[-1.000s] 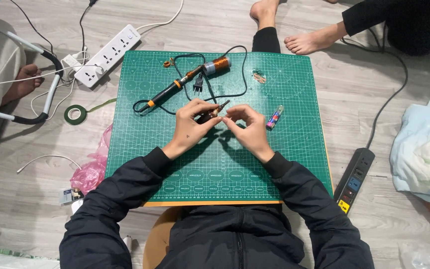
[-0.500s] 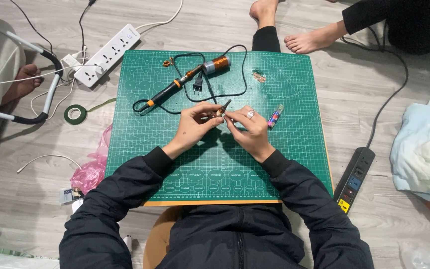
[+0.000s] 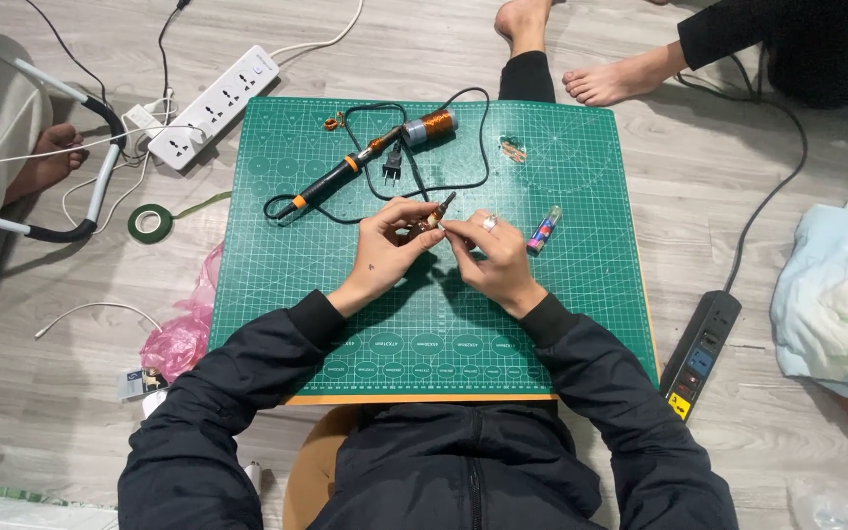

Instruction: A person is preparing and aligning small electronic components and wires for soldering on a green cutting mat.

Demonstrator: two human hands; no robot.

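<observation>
Both hands now drawn closer together than a second ago, above the middle of the green gridded cutting mat [image 3: 581,324] on the wooden floor [image 3: 41,412]. Left hand [image 3: 385,257] curled, thumb and fingers [image 3: 422,212] pinched shut around a small dark brownish part [image 3: 422,231], too small to identify. Right hand [image 3: 496,257], ring on one finger, now up against the left, fingertips closed on a thin dark rod-like piece [image 3: 445,204] slanting up towards the mat's far edge. A second ago that piece lying lower and flatter between the hands; now tipped up and touching the small part. Judging from this: a shift from simply holding to fitting the two pieces together, fine work well under way.

Untouched near the far edge: orange-and-black soldering iron [image 3: 341,177] with black cord, copper wire coil [image 3: 431,126]. Just beside the right hand, a small clear tube with coloured contents [image 3: 544,231]. Off the mat's far left corner, white power strip [image 3: 213,106]; green tape roll [image 3: 149,222] on the floor by the left edge.
</observation>
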